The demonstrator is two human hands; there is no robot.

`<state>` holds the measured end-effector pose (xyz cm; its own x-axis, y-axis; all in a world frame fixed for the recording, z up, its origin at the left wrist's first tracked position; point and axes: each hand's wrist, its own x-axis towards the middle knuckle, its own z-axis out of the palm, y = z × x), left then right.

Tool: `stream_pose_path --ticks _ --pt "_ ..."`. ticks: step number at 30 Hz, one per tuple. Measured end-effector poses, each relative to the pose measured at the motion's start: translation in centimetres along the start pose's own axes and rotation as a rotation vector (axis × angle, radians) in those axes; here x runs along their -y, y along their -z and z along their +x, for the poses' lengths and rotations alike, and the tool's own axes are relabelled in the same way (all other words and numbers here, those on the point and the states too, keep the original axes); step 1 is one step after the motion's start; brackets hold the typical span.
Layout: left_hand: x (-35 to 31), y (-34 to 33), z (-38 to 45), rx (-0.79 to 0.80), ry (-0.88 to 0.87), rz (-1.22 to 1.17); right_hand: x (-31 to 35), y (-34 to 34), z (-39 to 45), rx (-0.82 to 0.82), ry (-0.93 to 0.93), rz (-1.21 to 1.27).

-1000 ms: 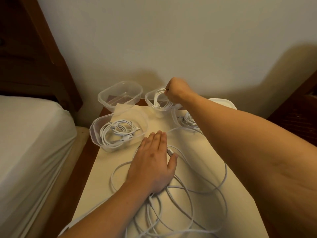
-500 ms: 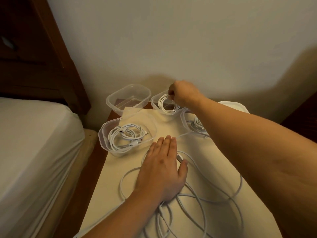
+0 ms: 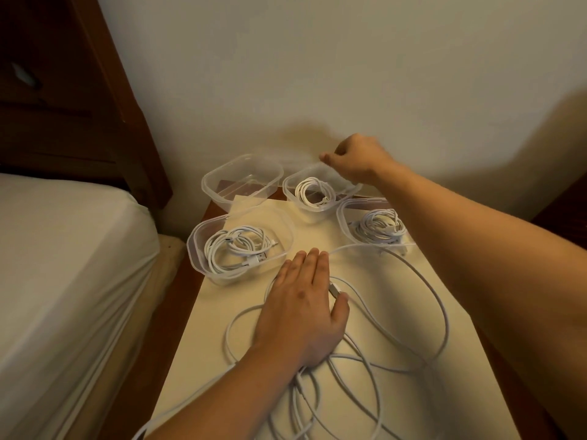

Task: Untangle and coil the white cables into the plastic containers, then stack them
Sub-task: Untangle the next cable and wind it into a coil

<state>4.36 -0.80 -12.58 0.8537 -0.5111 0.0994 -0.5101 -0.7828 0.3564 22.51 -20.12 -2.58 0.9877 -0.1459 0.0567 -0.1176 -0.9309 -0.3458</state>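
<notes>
Four clear plastic containers stand at the back of the cream tabletop (image 3: 320, 231). The back left container (image 3: 222, 179) is empty. The back middle container (image 3: 290, 188) holds a small coiled white cable (image 3: 314, 193). The right container (image 3: 343, 214) and the front left container (image 3: 197, 249) each hold a coiled cable too. Loose tangled white cables (image 3: 409, 354) sprawl over the near half of the table. My left hand (image 3: 305, 312) lies flat on them, fingers straight, with a plug (image 3: 334, 289) beside the thumb. My right hand (image 3: 359, 160) hovers over the back middle container's far rim, fingers curled, holding nothing.
A bed with a white sheet (image 3: 63, 281) runs along the left, its dark wooden headboard (image 3: 104, 100) behind. The wall (image 3: 317, 74) is close behind the containers. The table's brown wooden edge (image 3: 178, 312) shows at the left.
My right hand has let go of the coiled cable, which now lies in the back middle container, and has lifted a little. My left hand stays flat on the loose cables.
</notes>
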Motion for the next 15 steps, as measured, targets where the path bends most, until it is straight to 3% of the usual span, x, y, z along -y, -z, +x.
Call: stream_pose_path --ticks 3,5,11,15 --pt "0.0 0.0 0.0 -0.010 0.004 0.003 0.4 0.1 -0.7 0.239 0.005 -0.060" --pt "-0.1 0.0 0.0 -0.012 0.008 0.000 0.7 -0.1 -0.9 0.312 0.021 -0.122" --pt "-0.1 0.0 0.0 -0.016 0.010 -0.002 0.8 -0.8 -0.2 0.294 0.079 -0.365" --pt "0.0 -0.1 0.0 -0.017 0.012 0.000 0.0 -1.8 -0.2 0.180 0.165 -0.357"
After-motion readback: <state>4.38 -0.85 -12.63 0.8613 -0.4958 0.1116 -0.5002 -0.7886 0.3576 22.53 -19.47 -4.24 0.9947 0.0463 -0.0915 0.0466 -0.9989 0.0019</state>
